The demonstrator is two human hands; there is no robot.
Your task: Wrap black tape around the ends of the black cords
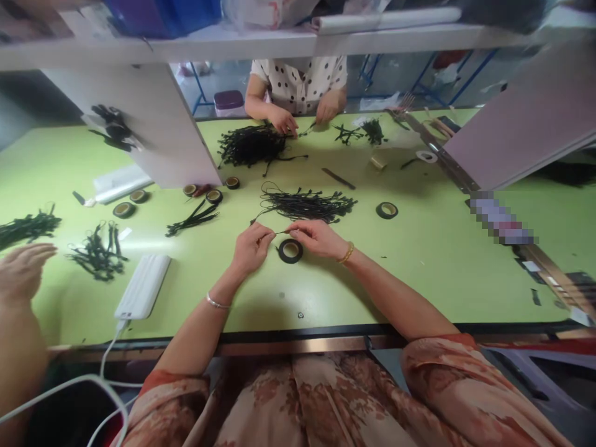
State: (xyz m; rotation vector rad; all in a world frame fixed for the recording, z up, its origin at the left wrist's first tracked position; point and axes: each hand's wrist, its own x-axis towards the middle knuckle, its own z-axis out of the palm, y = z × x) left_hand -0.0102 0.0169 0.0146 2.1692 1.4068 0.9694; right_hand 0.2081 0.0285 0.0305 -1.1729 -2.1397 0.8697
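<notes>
Both of my hands meet over the green table in the middle of the view. My left hand (pixel 252 247) pinches one end of a thin black cord (pixel 280 233). My right hand (pixel 321 238) pinches the same cord a short way to the right. Just below the fingers lies a roll of black tape (pixel 290 251), with a loose end at its left. Behind my hands is a loose bundle of black cords (pixel 310 203) with small dark ends. Whether a bit of tape is between my fingertips is too small to tell.
Across the table a co-worker in a dotted shirt (pixel 298 84) handles cords beside a big black pile (pixel 251 144). Another person's hand (pixel 23 270) is at the left edge. A white power bank (pixel 143 287) with a cable, tape rolls (pixel 124 210) and a phone (pixel 500 218) lie about.
</notes>
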